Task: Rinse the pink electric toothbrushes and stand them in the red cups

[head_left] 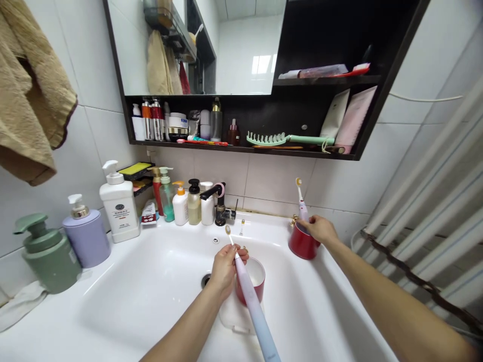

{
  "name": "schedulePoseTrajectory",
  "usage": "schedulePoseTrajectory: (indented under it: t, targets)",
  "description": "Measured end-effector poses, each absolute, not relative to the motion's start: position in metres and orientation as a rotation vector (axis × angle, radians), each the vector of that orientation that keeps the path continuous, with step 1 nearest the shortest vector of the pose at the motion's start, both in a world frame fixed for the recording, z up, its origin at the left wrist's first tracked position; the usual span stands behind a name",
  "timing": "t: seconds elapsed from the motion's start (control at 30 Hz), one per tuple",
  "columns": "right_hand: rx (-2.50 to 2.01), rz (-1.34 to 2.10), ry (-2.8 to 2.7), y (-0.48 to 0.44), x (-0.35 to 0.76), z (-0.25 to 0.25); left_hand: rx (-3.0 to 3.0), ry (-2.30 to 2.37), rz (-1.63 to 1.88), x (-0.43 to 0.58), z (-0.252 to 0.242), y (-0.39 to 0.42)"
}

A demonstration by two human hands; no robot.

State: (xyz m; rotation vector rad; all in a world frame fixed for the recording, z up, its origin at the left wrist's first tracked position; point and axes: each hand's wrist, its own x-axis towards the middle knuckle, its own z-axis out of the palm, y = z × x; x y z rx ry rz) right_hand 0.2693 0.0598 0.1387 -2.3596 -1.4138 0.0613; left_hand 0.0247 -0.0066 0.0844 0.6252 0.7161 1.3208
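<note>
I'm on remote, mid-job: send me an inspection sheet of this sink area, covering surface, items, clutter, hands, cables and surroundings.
Surface: white sink, glossy; drain visible beside the left hand.
Job's things: pink-and-blue toothbrush; second toothbrush at the right-hand red cup; another red cup partly behind the first brush.
Clutter: pump bottles along the left and back rim.
Hands: left grips the first brush near its neck; right hand is at the right cup's rim, grip unclear.
Cables: pale cord on the right wall.
Surroundings: tan towel left, mirror above.
</note>
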Motion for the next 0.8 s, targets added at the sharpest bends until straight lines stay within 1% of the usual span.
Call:
schedulePoseTrajectory:
  t: [0.2,0.4,0.67,0.8]
  targets:
    - [-2.424,0.136,-1.517,0.065,0.266,0.148,0.636,0.730,1.309,0.024,0.084,-0.007]
    - [-2.491,0.133,-1.418,0.065,0.259,0.149,0.633,0.726,1.299,0.024,0.084,-0.005]
    - [-2.307,0.051,-1.328,0.045,0.259,0.153,0.612,0.716,1.312,0.022,0.085,-0.006]
    - [-2.136,-0.012,-1.338,0.021,0.242,0.156,0.616,0.679,1.336,0.020,0.086,-0.005]
